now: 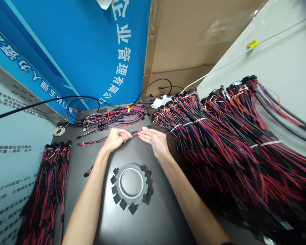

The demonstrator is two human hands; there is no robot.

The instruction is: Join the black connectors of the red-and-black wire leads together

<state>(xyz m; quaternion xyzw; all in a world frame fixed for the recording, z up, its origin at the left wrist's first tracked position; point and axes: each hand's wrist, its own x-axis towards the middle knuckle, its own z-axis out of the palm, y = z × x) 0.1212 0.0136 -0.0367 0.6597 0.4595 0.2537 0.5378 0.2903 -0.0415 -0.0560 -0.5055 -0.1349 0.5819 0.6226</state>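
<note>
A thin wire harness of red and black wires lies across the middle of the grey table, between my two hands. My left hand pinches it with the fingertips, and its left part runs on to a small connector. On the other side, my right hand has its thumb and fairly straight fingers at the harness near its black right end, seemingly pinching it. Nearer to me lies a tape roll with several short black tape pieces stuck around its rim. Another harness end shows beside my left forearm.
Loose harnesses lie at the table's back. Large tied bundles fill the right side, and another bundle hangs at the left edge. A white cord coil, a white power strip and a black cable are nearby.
</note>
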